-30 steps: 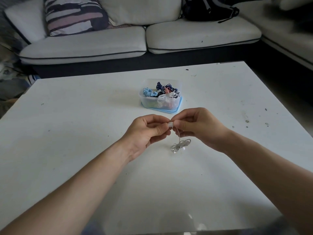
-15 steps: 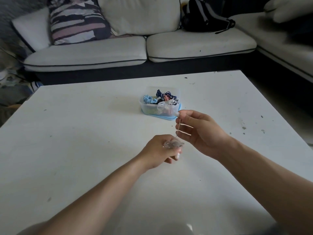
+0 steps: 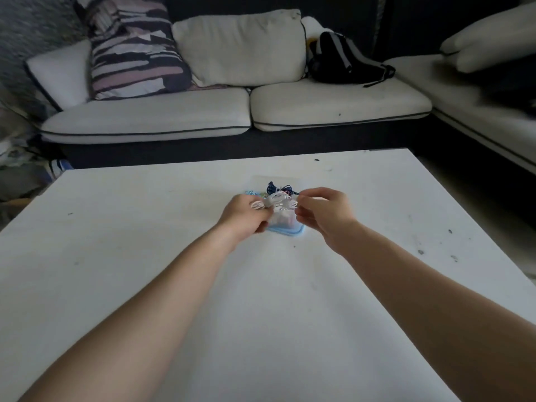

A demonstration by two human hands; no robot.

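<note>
**Holding one white cord bundle (image 3: 275, 202) over one clear box (image 3: 285, 224)**

I count two hands on my feed, both above the far middle of the white table (image 3: 145, 256). The left hand (image 3: 246, 217) has its fingers curled inward and grips the left end of the white cord bundle. The right hand (image 3: 324, 211) pinches the right end between thumb and forefinger, with its other fingers bent loosely underneath.

The bundle hangs between the two hands, right over the open top of the clear box. Motion blur keeps me from telling whether it touches what lies inside. The box sits on one blue lid (image 3: 291, 233), whose edge shows along the near side.

Inside the box I make out two more coils. One dark blue coil (image 3: 275, 187) is at the back and one light blue coil (image 3: 251, 193) is at the left, just behind the left hand's knuckles. Anything deeper is hidden by the hands.

Beyond the table stands one sofa (image 3: 339, 107) with two seat cushions. On it are one striped pillow (image 3: 133, 50), one plain white back cushion (image 3: 240, 47) and one black backpack (image 3: 345, 63).
</note>
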